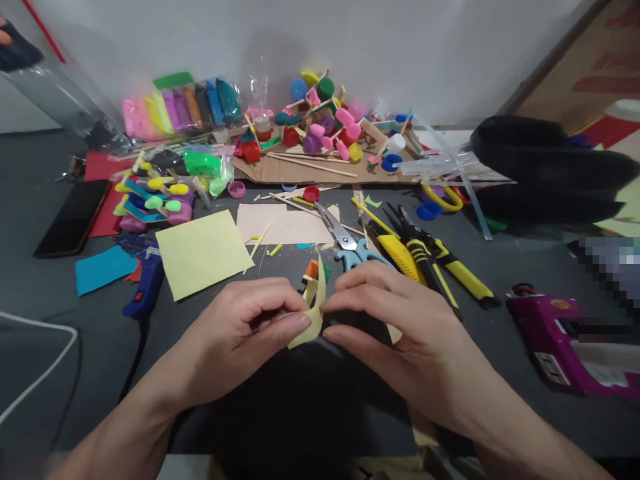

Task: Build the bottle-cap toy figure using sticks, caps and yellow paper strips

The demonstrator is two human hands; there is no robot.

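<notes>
My left hand [250, 323] pinches a small curved strip of pale yellow paper [315, 320] between thumb and fingers, near the bottom centre. To its right, my right hand [385, 313] is held with thumb and fingers apart, its fingertips close beside the strip's upright end. Behind the strip, a small piece with orange and green parts [313, 269] shows, partly hidden by the paper and my fingers. A square yellow sheet [203, 253] lies beyond my left hand. Light blue-handled scissors [345, 240] lie open just beyond my right hand.
A blue glue gun [145, 283], a phone [73, 217] and a blue paper piece [105, 269] lie left. Cutter and pliers [425, 260] lie right, near a purple device [545, 333]. Colourful caps and sticks cover the cardboard [300, 172] at the back.
</notes>
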